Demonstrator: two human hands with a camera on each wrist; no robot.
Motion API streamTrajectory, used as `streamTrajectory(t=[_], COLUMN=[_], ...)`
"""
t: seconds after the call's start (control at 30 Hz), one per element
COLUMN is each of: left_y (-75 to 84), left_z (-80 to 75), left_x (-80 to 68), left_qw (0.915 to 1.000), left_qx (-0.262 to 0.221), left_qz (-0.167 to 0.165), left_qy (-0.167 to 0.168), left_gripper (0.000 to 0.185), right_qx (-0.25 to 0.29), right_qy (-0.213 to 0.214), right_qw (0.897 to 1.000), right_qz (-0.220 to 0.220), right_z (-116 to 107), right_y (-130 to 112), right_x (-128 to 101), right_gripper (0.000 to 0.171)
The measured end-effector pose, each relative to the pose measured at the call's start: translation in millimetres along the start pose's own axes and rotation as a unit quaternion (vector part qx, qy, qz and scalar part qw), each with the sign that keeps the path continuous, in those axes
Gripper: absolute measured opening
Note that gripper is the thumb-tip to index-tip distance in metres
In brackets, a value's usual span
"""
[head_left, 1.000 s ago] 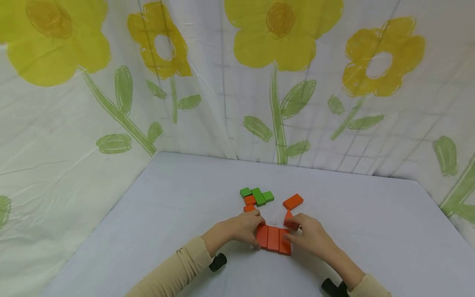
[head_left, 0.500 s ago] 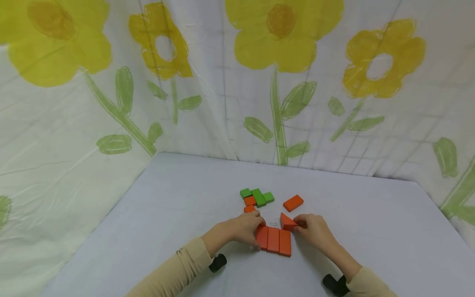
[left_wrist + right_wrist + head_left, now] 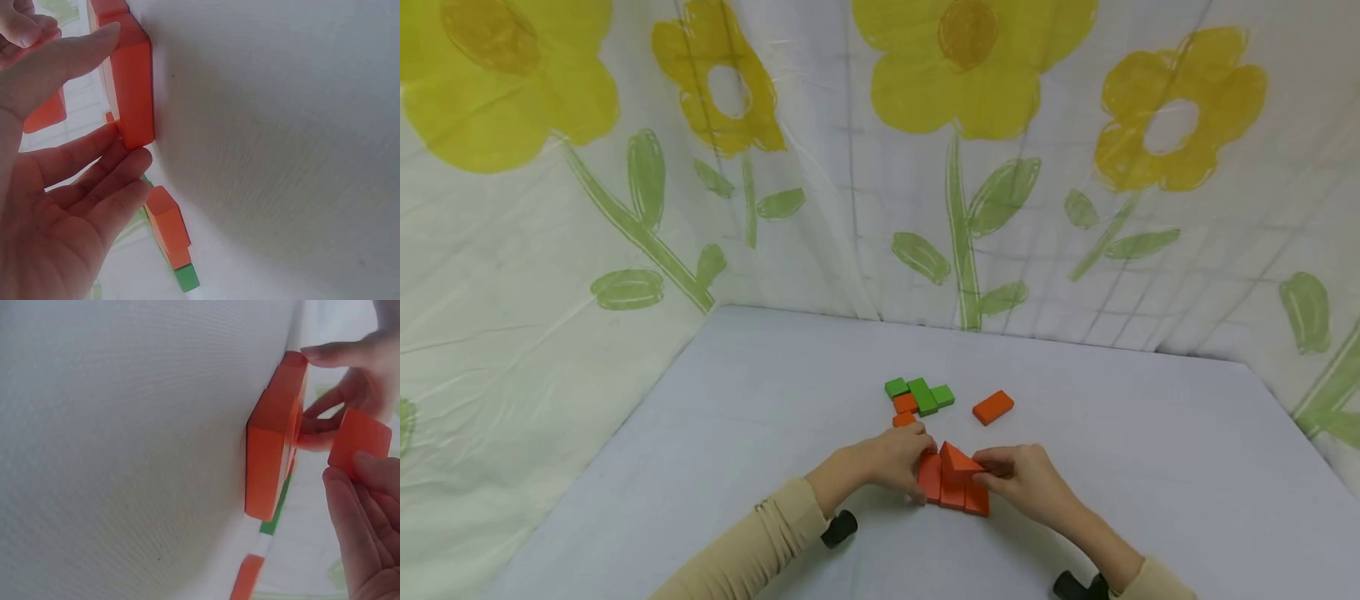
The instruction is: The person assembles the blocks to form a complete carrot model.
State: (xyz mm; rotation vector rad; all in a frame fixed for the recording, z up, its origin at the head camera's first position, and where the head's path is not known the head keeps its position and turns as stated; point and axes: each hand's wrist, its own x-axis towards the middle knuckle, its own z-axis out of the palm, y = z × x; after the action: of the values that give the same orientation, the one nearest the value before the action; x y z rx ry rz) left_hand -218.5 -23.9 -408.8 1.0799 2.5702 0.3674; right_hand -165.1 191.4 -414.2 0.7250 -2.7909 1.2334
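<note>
Right hand [image 3: 1026,479] pinches an orange triangular block [image 3: 957,460] just over the row of three flat orange blocks [image 3: 952,493] at near centre — placement under way. Left hand [image 3: 891,461], fingers straight, braces the row's left end. Next: lower it squarely, then release.

We see orange blocks [image 3: 952,487] in a near row, an orange wedge [image 3: 957,461] above them, green blocks [image 3: 921,394] farther off – and a white backdrop [image 3: 850,167] patterned with yellow flowers, green stems.
</note>
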Motion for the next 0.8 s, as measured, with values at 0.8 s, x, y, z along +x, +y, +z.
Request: streamTrajectory(t=[0.8], left_y=[2.2], left_z=[0.2], left_x=[-1.3], left_qw=[1.0000], left_qx=[0.008], left_qz=[0.001], left_qy=[0.003], left_gripper=[0.051], right_qx=[-0.126], right_qy=[0.038], right_qw=[0.985], right_qz=[0.113], right_z=[-15.2], right_y=[28.9], right_x=[25.0], right_gripper=[0.014])
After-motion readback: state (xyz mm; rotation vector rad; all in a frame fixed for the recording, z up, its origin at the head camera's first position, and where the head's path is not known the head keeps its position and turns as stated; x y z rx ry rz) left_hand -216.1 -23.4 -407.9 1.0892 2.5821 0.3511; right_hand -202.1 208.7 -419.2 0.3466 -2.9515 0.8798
